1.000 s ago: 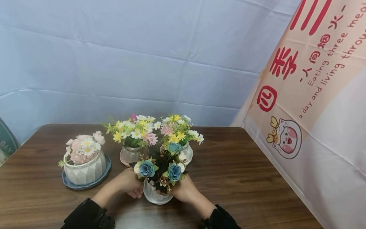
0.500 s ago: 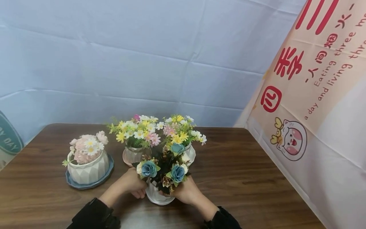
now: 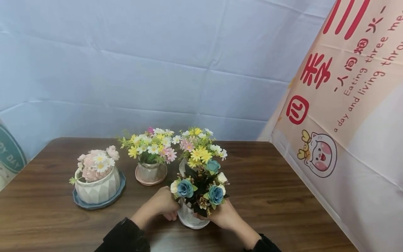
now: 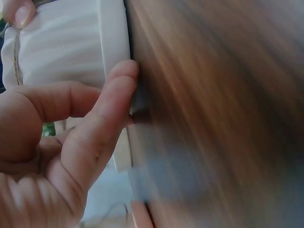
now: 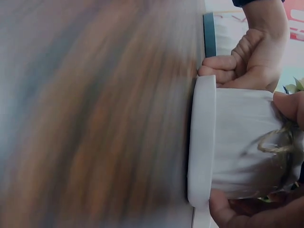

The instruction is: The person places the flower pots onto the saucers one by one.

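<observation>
A white flower pot (image 3: 187, 212) with a twine bow stands upright on a white saucer (image 5: 202, 142) low on the table. Blue artificial roses (image 3: 185, 188), cream blooms and dark leaves rise from it. My right hand (image 3: 225, 214) grips the pot from its right side. In the right wrist view its thumb (image 5: 288, 105) lies at the pot's rim and another fingertip is beside the saucer. On the other side my left hand (image 3: 164, 203) rests against the pot and saucer. Its fingers (image 4: 102, 123) reach fairly straight along the saucer's edge in the left wrist view.
Behind stand a daisy pot (image 3: 149, 171) on a pink saucer and another daisy bunch (image 3: 198, 150), its pot mostly hidden by the roses. At left, a white pot (image 3: 100, 189) of pink flowers sits on a blue saucer (image 3: 121, 187). Cloth hangs behind the wooden table (image 3: 277, 196).
Both hands and the blue rose pot have shifted right across the table, now in front of the right daisy bunch. More of the pink-saucer pot shows. The other pots have stayed put.
</observation>
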Tool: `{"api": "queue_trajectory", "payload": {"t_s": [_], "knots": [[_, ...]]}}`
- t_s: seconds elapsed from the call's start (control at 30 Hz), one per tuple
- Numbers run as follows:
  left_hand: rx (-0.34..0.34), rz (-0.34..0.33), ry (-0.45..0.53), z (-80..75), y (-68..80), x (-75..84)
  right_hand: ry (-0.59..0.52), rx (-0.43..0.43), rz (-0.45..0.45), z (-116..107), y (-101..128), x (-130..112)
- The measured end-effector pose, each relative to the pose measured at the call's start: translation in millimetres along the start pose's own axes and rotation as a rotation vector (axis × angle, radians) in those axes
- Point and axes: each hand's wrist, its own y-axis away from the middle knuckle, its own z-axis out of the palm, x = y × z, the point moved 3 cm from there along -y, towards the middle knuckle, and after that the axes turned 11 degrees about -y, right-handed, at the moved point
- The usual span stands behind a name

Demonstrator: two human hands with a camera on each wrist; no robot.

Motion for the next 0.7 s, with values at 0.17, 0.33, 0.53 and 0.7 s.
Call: {"api": "queue_trajectory", "payload": {"t_s": [0.17, 0.33, 0.53, 0.7], "knots": [[-0.019, 0.001, 0.016, 13.4, -9.0, 13.4, -0.115, 0.012, 0.034, -16, 7, 9], [-0.064, -0.017, 0.017, 24.1, -23.5, 23.9, -0.226, 0.026, 0.086, -34, 11, 19], [-0.091, -0.039, -0.015, 35.9, -42.6, 37.2, -0.322, 0.003, 0.142, -54, 9, 28], [-0.097, -0.069, 0.015, 46.6, -56.2, 48.1, -0.330, -0.003, 0.175, -72, 8, 36]]}}
